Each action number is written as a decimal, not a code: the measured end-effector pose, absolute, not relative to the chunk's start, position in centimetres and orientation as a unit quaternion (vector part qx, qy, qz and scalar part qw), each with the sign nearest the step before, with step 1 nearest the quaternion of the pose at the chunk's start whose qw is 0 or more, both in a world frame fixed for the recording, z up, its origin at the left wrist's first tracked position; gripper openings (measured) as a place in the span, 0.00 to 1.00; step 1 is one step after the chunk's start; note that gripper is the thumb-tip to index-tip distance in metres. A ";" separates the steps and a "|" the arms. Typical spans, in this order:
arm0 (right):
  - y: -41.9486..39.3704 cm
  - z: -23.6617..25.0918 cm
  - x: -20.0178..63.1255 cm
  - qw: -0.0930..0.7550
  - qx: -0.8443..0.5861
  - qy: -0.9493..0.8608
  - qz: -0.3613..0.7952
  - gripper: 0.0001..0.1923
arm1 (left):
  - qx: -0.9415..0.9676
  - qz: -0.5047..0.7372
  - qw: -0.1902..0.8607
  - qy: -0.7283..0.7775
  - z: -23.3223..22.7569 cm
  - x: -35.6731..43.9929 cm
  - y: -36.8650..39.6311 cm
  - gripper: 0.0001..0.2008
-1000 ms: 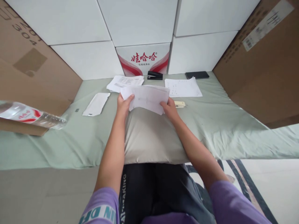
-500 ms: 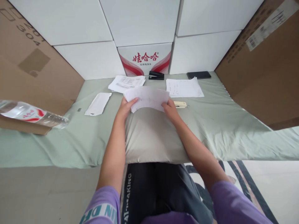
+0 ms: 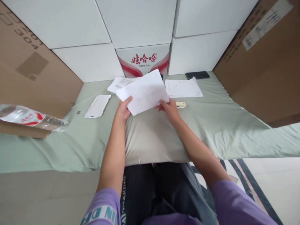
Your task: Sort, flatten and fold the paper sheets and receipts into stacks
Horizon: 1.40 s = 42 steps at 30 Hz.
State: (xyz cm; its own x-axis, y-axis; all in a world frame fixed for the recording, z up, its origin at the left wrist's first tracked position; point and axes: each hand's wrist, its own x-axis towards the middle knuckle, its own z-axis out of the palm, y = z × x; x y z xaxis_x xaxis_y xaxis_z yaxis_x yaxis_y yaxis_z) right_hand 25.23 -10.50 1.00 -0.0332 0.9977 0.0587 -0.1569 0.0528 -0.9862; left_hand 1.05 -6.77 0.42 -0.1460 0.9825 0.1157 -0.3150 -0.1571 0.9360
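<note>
Head view: paper (image 3: pixel 143 92) is held tilted above the pillow (image 3: pixel 150 137), left hand (image 3: pixel 123 109) pinching its lower left edge, right hand (image 3: pixel 169 109) gripping its lower right. White sheet, faint print, far corner raised. Green cloth (image 3: pixel 222 122) beneath; white boxes (image 3: pixel 140 22) and cardboard (image 3: pixel 264 68) around.

The bed (image 3: pixel 222 125) is walled in on three sides: white boxes (image 3: pixel 199 53) along the far edge, a cardboard box (image 3: pixel 264 72) along the right edge, another cardboard box (image 3: pixel 35 78) at the left. A water bottle (image 3: pixel 30 118) lies across the near left corner. Near the far edge sit a paper pile (image 3: pixel 119 82), a loose sheet (image 3: pixel 182 87), a phone (image 3: pixel 197 75) and an envelope (image 3: pixel 97 106). A pillow (image 3: pixel 150 140) fills the near middle. The sheet lies open at the near right.
</note>
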 end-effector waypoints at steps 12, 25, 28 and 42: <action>-10.6 1.4 26.3 0.472 -0.428 -0.574 0.514 0.18 | 0.465 0.407 0.656 0.433 1.4 -0.6 -8.8 0.24; -10.7 1.5 26.1 0.483 -0.499 -0.562 0.449 0.18 | 0.469 0.372 0.660 0.453 0.9 0.8 -8.8 0.21; -10.4 1.2 26.2 0.494 -0.504 -0.560 0.433 0.17 | 0.467 0.375 0.663 0.449 0.7 0.8 -8.6 0.22; -10.4 1.8 26.0 0.480 -0.462 -0.478 0.572 0.32 | 0.443 0.561 0.568 0.409 0.7 1.6 -7.3 0.23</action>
